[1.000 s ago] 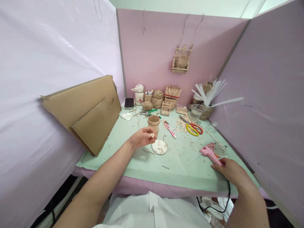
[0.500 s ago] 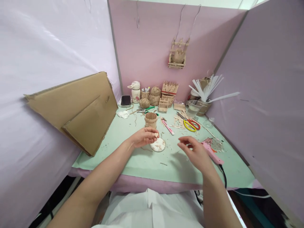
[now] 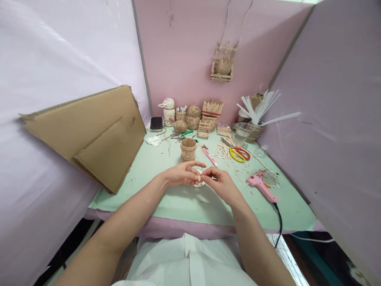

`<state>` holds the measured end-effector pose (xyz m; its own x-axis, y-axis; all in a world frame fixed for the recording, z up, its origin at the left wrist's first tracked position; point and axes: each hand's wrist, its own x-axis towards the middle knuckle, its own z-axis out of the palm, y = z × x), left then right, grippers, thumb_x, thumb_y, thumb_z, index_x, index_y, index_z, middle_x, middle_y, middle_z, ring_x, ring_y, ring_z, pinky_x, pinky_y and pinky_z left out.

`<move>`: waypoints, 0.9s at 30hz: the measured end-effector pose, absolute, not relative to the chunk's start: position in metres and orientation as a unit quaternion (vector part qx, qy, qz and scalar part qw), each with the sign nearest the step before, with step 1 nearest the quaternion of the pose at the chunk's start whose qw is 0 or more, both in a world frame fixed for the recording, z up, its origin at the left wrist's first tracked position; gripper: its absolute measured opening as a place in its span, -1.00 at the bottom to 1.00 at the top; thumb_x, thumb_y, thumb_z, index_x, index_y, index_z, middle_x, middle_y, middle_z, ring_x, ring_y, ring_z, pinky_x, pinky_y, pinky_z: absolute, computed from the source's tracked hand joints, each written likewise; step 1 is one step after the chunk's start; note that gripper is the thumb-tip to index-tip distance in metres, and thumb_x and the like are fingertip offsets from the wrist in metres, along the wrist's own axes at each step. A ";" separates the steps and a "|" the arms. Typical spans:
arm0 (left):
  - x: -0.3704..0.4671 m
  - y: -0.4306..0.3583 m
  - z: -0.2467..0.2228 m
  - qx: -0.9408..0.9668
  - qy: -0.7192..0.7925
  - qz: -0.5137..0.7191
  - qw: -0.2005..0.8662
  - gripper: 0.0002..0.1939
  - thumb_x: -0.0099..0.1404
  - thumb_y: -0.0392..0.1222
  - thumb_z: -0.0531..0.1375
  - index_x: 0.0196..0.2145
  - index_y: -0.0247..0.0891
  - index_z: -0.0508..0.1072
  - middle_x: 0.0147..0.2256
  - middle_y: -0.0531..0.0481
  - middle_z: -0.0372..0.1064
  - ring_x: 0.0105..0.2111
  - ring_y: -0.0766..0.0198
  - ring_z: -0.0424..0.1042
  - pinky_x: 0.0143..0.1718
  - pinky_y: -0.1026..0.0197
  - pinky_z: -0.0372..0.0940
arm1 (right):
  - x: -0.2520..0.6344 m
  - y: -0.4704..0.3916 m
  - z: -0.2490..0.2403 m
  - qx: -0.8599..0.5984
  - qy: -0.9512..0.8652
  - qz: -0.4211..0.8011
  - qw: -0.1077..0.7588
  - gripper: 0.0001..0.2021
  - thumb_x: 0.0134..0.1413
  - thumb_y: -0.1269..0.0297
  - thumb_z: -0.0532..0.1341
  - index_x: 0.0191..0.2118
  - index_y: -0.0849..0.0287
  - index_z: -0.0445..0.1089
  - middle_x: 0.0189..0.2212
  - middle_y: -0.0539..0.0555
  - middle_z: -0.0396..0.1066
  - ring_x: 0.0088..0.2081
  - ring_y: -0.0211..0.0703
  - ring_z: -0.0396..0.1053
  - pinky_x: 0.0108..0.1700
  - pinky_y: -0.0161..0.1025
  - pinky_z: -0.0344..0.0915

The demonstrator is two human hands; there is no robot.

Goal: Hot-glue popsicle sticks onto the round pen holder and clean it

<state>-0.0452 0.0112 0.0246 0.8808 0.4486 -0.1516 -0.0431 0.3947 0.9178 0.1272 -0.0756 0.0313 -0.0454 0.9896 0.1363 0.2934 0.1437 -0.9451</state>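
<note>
Between thumb and fingers, my left hand pinches a small pale wooden piece. My right hand meets it from the right, its thumb and index finger closed on the same piece. Beneath both hands lies a round white dish, mostly covered by them. Just beyond my left hand stands a round wooden-stick cup. To the right of my right hand, a pink glue gun rests on the table.
Yellow-handled scissors, red-handled scissors and a pink cutter lie beyond my right hand. Cardboard leans at the left. A water cup, twine ball and white bottle stand at the back.
My right hand has moved left from near the glue gun to the small piece in my left hand, and its fingers have closed on it. The view has shifted slightly.
</note>
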 end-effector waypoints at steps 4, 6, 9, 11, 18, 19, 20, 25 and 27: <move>-0.041 0.011 0.021 0.559 0.217 0.185 0.779 -0.39 -0.02 -0.21 0.37 0.00 -0.27 0.29 -0.37 -0.04 0.42 -0.40 0.29 0.44 -0.29 0.19 0.29 | 0.126 -0.071 0.027 -0.554 -0.565 0.376 0.482 -0.79 -0.07 0.14 0.22 -0.45 0.20 0.41 -0.50 0.03 0.42 -0.43 -0.23 0.28 -0.37 -0.29 0.20; -0.036 0.009 0.019 0.598 0.246 0.270 0.713 -0.46 -0.02 -0.19 0.37 -0.07 -0.29 0.33 -0.34 -0.05 0.40 -0.36 0.28 0.42 -0.26 0.18 0.29 | 0.127 -0.067 0.024 -0.574 -0.533 0.358 0.508 -0.78 -0.09 0.12 0.23 -0.45 0.20 0.42 -0.51 0.04 0.41 -0.45 -0.23 0.27 -0.39 -0.29 0.19; -0.027 0.002 0.014 0.675 0.290 0.419 0.534 -0.65 0.04 -0.17 0.32 -0.20 -0.29 0.39 -0.31 -0.05 0.36 -0.32 0.29 0.37 -0.23 0.21 0.26 | 0.127 -0.062 0.020 -0.591 -0.494 0.332 0.544 -0.78 -0.10 0.12 0.24 -0.45 0.20 0.42 -0.52 0.03 0.40 -0.45 -0.23 0.25 -0.39 -0.29 0.18; -0.022 -0.005 0.013 0.720 0.295 0.457 0.431 -0.74 0.08 -0.16 0.27 -0.24 -0.25 0.42 -0.29 -0.06 0.35 -0.33 0.29 0.32 -0.24 0.22 0.23 | 0.126 -0.059 0.017 -0.592 -0.475 0.325 0.564 -0.78 -0.12 0.13 0.25 -0.46 0.20 0.41 -0.51 0.02 0.39 -0.45 -0.23 0.25 -0.36 -0.28 0.18; -0.013 -0.018 0.010 0.757 0.295 0.465 0.351 -0.86 0.16 -0.22 0.19 -0.28 -0.18 0.45 -0.33 -0.05 0.29 -0.28 0.20 0.26 -0.17 0.20 0.15 | 0.118 -0.055 0.013 -0.587 -0.450 0.331 0.585 -0.82 -0.14 0.18 0.26 -0.47 0.20 0.41 -0.51 0.02 0.38 -0.42 -0.21 0.26 -0.32 -0.27 0.19; -0.013 -0.018 0.010 0.759 0.297 0.464 0.347 -0.87 0.17 -0.21 0.17 -0.28 -0.19 0.44 -0.33 -0.05 0.29 -0.28 0.20 0.26 -0.17 0.20 0.15 | 0.117 -0.055 0.012 -0.587 -0.449 0.333 0.586 -0.82 -0.14 0.18 0.26 -0.47 0.21 0.41 -0.51 0.02 0.38 -0.42 -0.21 0.25 -0.31 -0.27 0.19; -0.013 -0.018 0.009 0.759 0.298 0.466 0.343 -0.87 0.19 -0.21 0.16 -0.28 -0.19 0.44 -0.32 -0.05 0.29 -0.29 0.20 0.26 -0.17 0.20 0.15 | 0.116 -0.055 0.012 -0.586 -0.447 0.334 0.587 -0.82 -0.14 0.19 0.26 -0.47 0.21 0.41 -0.51 0.01 0.38 -0.42 -0.22 0.25 -0.32 -0.27 0.19; -0.014 -0.018 0.008 0.762 0.300 0.467 0.333 -0.87 0.21 -0.20 0.14 -0.27 -0.19 0.45 -0.31 -0.05 0.30 -0.29 0.21 0.27 -0.17 0.21 0.15 | 0.115 -0.055 0.010 -0.580 -0.443 0.336 0.595 -0.83 -0.15 0.20 0.27 -0.47 0.21 0.41 -0.50 0.00 0.39 -0.43 -0.24 0.25 -0.33 -0.28 0.18; -0.015 -0.018 0.008 0.764 0.302 0.464 0.331 -0.86 0.22 -0.20 0.13 -0.26 -0.19 0.44 -0.30 -0.06 0.30 -0.29 0.21 0.26 -0.17 0.21 0.15 | 0.115 -0.054 0.008 -0.577 -0.444 0.337 0.597 -0.82 -0.15 0.18 0.27 -0.47 0.20 0.41 -0.50 0.00 0.40 -0.44 -0.24 0.25 -0.34 -0.28 0.18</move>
<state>-0.0146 -0.0180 0.0078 0.3877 0.7687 0.5087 0.1544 -0.5982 0.7863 0.1148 -0.0544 0.0083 0.3794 0.9143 0.1419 0.1101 0.1076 -0.9881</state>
